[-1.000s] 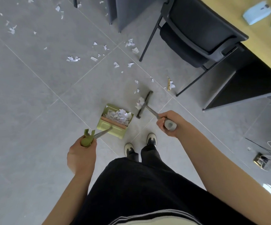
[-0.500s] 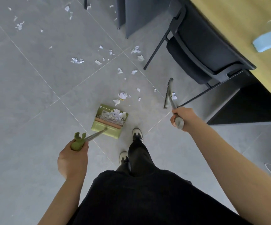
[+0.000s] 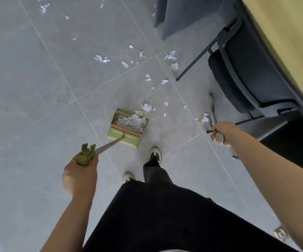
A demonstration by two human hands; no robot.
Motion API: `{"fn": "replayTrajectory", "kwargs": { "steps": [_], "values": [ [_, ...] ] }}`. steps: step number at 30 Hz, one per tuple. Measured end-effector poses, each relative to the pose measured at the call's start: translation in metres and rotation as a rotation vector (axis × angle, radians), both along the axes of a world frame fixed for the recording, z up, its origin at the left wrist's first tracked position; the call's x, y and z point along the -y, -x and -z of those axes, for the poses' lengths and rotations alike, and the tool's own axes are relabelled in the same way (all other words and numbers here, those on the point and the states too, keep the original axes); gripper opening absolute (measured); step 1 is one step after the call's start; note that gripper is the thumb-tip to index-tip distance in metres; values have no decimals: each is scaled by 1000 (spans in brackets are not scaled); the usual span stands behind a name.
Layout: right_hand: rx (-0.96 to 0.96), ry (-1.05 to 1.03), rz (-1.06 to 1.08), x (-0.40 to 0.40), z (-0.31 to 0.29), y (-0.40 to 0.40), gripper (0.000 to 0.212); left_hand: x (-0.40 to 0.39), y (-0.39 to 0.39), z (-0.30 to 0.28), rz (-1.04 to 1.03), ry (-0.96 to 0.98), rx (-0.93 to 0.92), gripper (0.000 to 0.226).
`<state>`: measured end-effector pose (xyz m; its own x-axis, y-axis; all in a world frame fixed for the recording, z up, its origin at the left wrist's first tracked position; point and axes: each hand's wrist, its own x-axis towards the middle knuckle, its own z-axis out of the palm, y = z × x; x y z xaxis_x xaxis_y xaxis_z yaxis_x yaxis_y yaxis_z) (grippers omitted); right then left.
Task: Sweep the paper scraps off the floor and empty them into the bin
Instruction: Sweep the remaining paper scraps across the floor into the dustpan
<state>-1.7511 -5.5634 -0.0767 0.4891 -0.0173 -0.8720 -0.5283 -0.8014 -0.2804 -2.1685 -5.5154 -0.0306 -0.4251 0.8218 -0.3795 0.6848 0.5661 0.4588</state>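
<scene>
A green long-handled dustpan (image 3: 127,131) stands on the grey tiled floor, holding a heap of white paper scraps. My left hand (image 3: 80,171) grips the green top of its handle. My right hand (image 3: 221,131) grips the broom handle; the blurred dark broom head (image 3: 212,108) is on the floor by the chair, beside a yellowish scrap (image 3: 203,116). Several white paper scraps (image 3: 148,107) lie just beyond the dustpan's mouth, and more scraps (image 3: 102,58) are scattered farther off. No bin is in view.
A black chair (image 3: 247,70) with thin metal legs stands at the right, tucked under a yellow-topped table (image 3: 283,30). Grey panel legs (image 3: 167,19) stand at the top. My two shoes (image 3: 154,153) are just behind the dustpan.
The broom swung from beside the dustpan out to the right, toward the chair. The dustpan stayed with its load. I stepped forward, so the view shifted.
</scene>
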Motion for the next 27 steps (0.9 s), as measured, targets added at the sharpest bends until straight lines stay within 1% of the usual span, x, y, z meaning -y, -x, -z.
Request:
{"fn": "replayTrajectory", "kwargs": {
  "steps": [1, 3, 5, 11, 13, 16, 22, 25, 27],
  "values": [
    [-22, -7, -8, -5, 0, 4, 14, -1, 2, 1, -25, 1, 6, 16],
    [-65, -35, -26, -16, -1, 14, 25, -1, 8, 2, -70, -2, 28, 18],
    [-97, -53, -52, -28, -4, 32, 26, -2, 18, 2, -110, -3, 53, 19],
    [-145, -76, -138, -53, -12, 96, 22, -4, 55, -4, -128, -23, 67, 15],
    [-168, -72, -176, -56, -15, 122, 24, -4, 74, -7, -124, -22, 74, 12],
    [-194, -50, -272, -60, -23, 175, 21, -5, 113, -12, -127, -33, 87, 9],
    [-287, -108, -313, -73, -26, 278, 14, -4, 177, -17, -131, -47, 92, 9],
    [-371, -193, -249, -88, -32, 324, 12, -4, 210, -19, -136, -47, 92, 17],
    [-444, -282, -70, -97, -34, 337, 17, -3, 223, -20, -139, -42, 84, 17]
  ]
}}
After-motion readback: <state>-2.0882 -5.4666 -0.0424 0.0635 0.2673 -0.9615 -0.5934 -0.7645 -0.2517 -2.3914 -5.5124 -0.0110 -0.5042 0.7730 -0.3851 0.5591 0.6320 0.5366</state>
